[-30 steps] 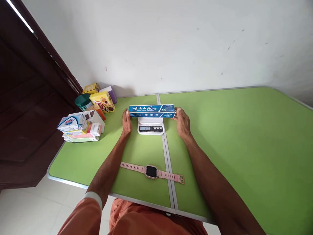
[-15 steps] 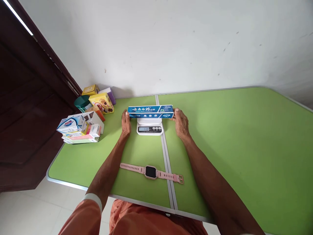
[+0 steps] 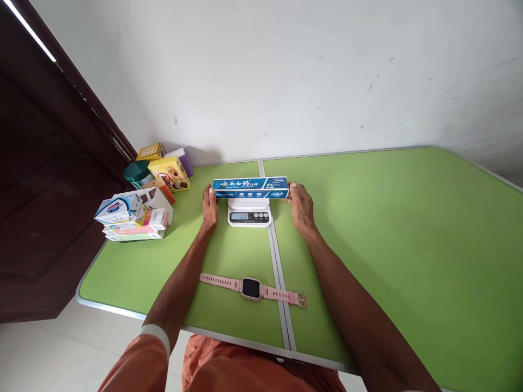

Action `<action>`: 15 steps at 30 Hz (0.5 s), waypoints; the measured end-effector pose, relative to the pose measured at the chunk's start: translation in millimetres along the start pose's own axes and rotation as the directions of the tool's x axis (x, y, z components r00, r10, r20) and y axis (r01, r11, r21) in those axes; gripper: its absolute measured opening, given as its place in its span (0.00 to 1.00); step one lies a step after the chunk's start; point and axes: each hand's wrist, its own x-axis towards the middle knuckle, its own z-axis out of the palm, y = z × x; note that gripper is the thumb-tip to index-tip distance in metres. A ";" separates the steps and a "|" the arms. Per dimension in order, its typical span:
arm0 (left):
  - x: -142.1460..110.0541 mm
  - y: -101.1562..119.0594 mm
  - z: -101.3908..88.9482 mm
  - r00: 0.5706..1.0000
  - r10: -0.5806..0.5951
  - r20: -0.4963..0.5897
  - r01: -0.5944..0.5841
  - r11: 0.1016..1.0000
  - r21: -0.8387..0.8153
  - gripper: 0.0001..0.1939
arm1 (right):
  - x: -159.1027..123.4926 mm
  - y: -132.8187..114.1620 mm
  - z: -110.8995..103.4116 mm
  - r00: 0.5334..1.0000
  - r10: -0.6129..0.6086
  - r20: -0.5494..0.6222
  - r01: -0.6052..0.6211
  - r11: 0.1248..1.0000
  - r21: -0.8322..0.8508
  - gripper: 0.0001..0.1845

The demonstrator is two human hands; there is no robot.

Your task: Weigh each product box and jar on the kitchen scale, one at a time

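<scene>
A long blue toothpaste box (image 3: 250, 188) lies crosswise on a small white kitchen scale (image 3: 249, 219), covering most of its platform. The scale's lit display and buttons face me; the digits look like 129. My left hand (image 3: 210, 207) grips the box's left end, thumb at the near edge. At the opposite end my right hand (image 3: 301, 206) holds the box, thumb up and other fingers partly hidden behind it. Nearer to me, between my forearms, a pink smartwatch (image 3: 251, 288) lies flat with its strap stretched out and its screen dark.
On the table's left side, several cartons are piled, among them a yellow snack box (image 3: 169, 173), a blue-and-white box (image 3: 119, 208) and a green round container (image 3: 137, 173). A grey seam (image 3: 281, 294) crosses the green table (image 3: 400, 245). A white wall rises behind; a dark door (image 3: 41, 179) stands left.
The scale's display reading has changed and now looks like 129. Both hands stay at the box ends, almost still; the view has shifted very slightly.
</scene>
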 end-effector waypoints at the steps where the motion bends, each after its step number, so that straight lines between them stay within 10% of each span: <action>1: -0.4 0.5 0.0 1.000 -0.001 0.000 0.001 1.000 0.001 0.37 | -0.5 -0.7 0.2 1.000 0.002 -0.015 -0.001 1.000 0.007 0.47; 15: -4.5 8.1 2.5 1.000 0.000 0.004 0.000 1.000 -0.019 0.42 | -0.1 1.1 0.7 0.997 0.000 -0.083 -0.004 0.998 -0.057 0.55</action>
